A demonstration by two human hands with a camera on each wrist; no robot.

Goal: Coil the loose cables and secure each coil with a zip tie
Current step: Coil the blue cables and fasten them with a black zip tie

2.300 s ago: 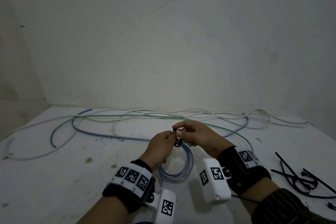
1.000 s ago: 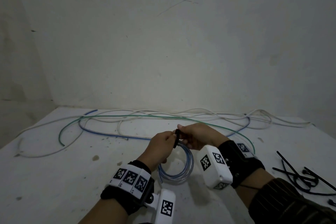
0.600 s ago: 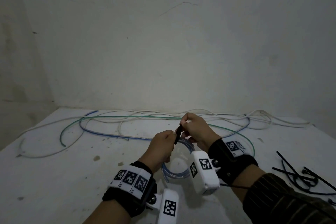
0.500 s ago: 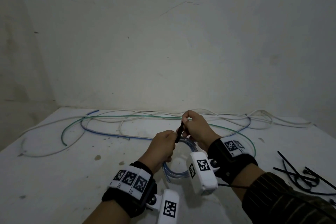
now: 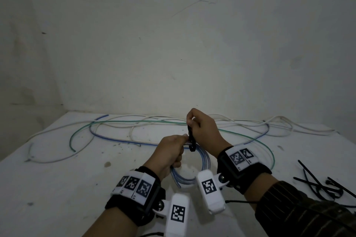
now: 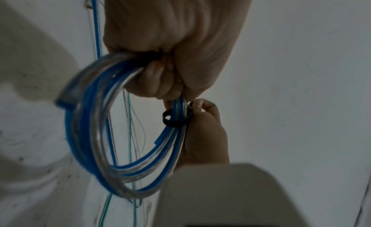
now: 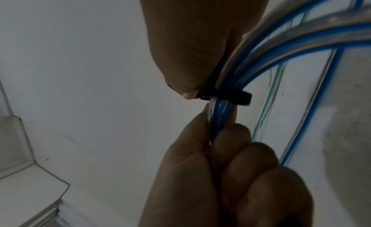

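Black zip tie [image 5: 191, 138] now cinches tighter around the blue coil [image 5: 200, 161] at frame centre, left hand [image 5: 171, 152] gripping the coil, right hand [image 5: 204, 131] pulling the tail higher.

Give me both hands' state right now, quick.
Left hand: closed, gripping the blue cable coil.
Right hand: closed, fingers pinching the black zip tie tail looped round the coil.

Stained white table [image 5: 57, 188], cracked wall [image 5: 173, 54].
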